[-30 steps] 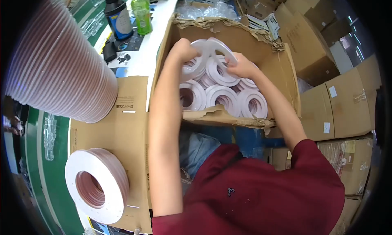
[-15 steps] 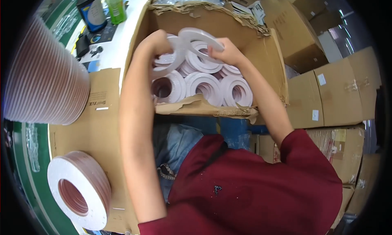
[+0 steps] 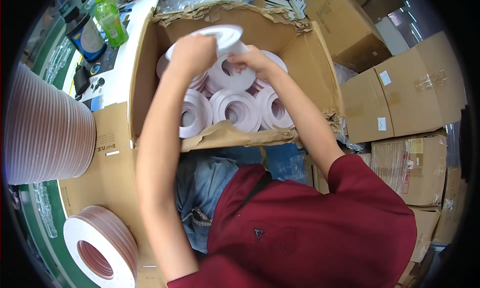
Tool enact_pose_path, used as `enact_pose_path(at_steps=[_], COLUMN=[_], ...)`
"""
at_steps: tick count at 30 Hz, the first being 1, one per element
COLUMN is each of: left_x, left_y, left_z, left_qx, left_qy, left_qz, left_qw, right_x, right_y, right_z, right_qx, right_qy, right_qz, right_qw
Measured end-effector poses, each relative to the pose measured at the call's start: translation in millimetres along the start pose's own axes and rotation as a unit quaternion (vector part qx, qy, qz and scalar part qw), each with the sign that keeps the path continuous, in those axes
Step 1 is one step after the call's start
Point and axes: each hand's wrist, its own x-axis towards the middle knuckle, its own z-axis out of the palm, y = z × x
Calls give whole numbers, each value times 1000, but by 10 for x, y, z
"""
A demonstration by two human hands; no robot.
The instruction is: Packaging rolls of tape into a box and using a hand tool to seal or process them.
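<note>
An open cardboard box [image 3: 320,80] holds several stacks of flat white rings [image 3: 236,113]. Above its left part my left hand [image 3: 196,55] is closed on a white ring [image 3: 229,33], held tilted and slightly blurred. My right hand [image 3: 256,63] reaches in from the right, fingers curled at the upper edge of another white ring [image 3: 231,78] and pinching it. The two rings overlap in view, and my left hand's fingertips are partly hidden behind its back.
To the left, a tall stack of rings [image 3: 50,128] and a shorter stack [image 3: 100,243] stand on cardboard [image 3: 112,163]. A green bottle [image 3: 111,20] and a dark bottle [image 3: 85,35] are on the white table. Cardboard boxes [image 3: 400,88] pile up at the right.
My left hand has raised its ring and tilted it flatter, over toward the right. My right hand has moved slightly left and down with its ring. The whole view has shifted a little.
</note>
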Motion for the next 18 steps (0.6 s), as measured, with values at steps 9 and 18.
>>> enact_pose_path(at_steps=[9, 18], left_x=[31, 105], left_y=[-79, -72], left_z=[92, 92], left_qx=[-114, -190], left_qy=[56, 248], left_qz=[-45, -55], left_qw=[991, 948], right_x=[73, 87], right_y=[82, 65], right_z=[-42, 53], right_qx=[152, 104], right_qy=[-46, -48], right_qz=[24, 32], right_qw=[987, 993])
